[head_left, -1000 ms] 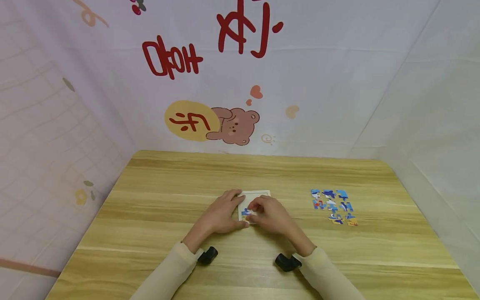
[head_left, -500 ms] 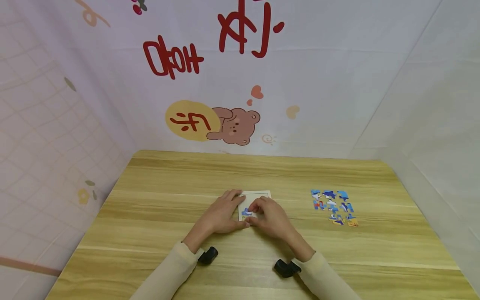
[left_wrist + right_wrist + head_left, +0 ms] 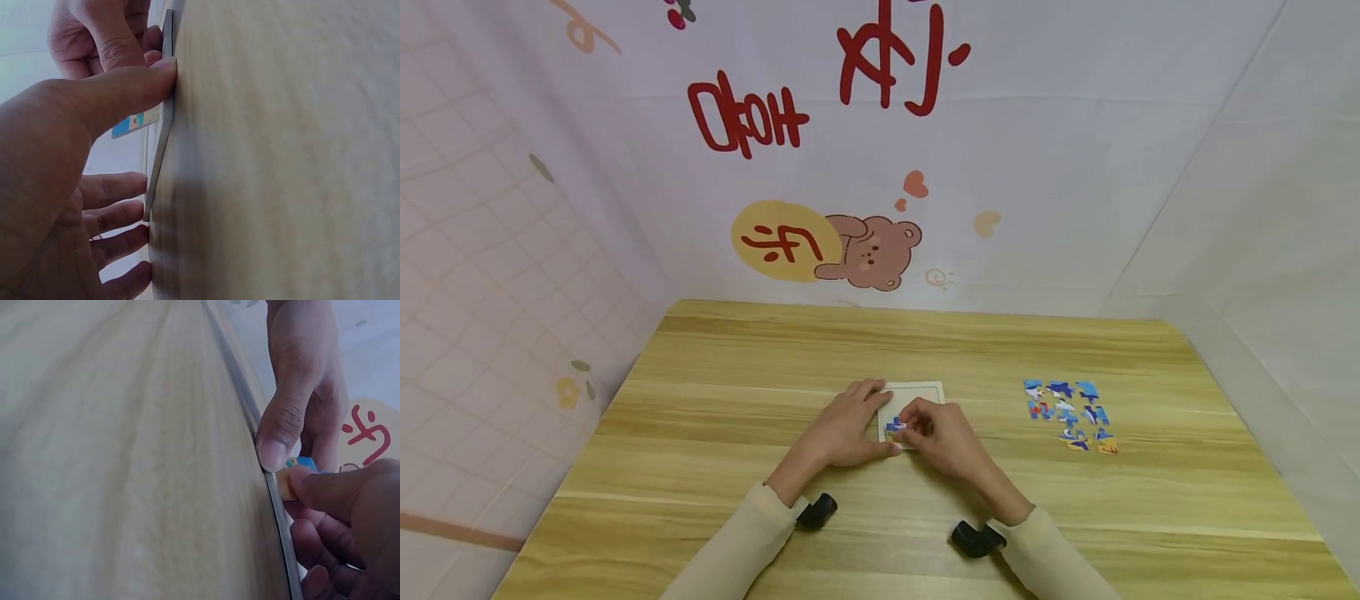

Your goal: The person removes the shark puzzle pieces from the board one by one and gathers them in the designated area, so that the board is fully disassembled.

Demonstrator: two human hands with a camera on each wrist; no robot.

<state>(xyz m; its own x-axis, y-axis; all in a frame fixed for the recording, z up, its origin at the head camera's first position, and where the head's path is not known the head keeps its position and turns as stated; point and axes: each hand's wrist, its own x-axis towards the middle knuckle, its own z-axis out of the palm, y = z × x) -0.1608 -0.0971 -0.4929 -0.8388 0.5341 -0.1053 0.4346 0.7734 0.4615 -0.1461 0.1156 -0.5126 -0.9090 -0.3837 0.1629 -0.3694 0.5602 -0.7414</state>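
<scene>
A small white puzzle board (image 3: 912, 397) lies flat on the table in the head view. My left hand (image 3: 841, 427) rests along its left side, thumb (image 3: 153, 81) on the near edge and fairly straight fingers (image 3: 119, 187) spread by the far part. Over the board's near left corner, my right hand (image 3: 947, 435) pinches a blue and yellow jigsaw piece (image 3: 302, 464) between thumb and forefinger. In the left wrist view this jigsaw piece (image 3: 128, 125) stands tilted to the board. Blue jigsaw (image 3: 892, 425) shows beside the right fingertips; the right hand covers the rest of that corner.
Several loose jigsaw pieces (image 3: 1064, 410), blue, white and yellow, lie spread to the right of the board on the wooden table (image 3: 760, 350). A printed cloth wall (image 3: 1037, 167) rises behind the table's far edge. Each wrist wears a black camera (image 3: 817, 511).
The right thumb dips toward the board's near edge, then comes back up, with the fingers still at the same corner. The left hand keeps its place.
</scene>
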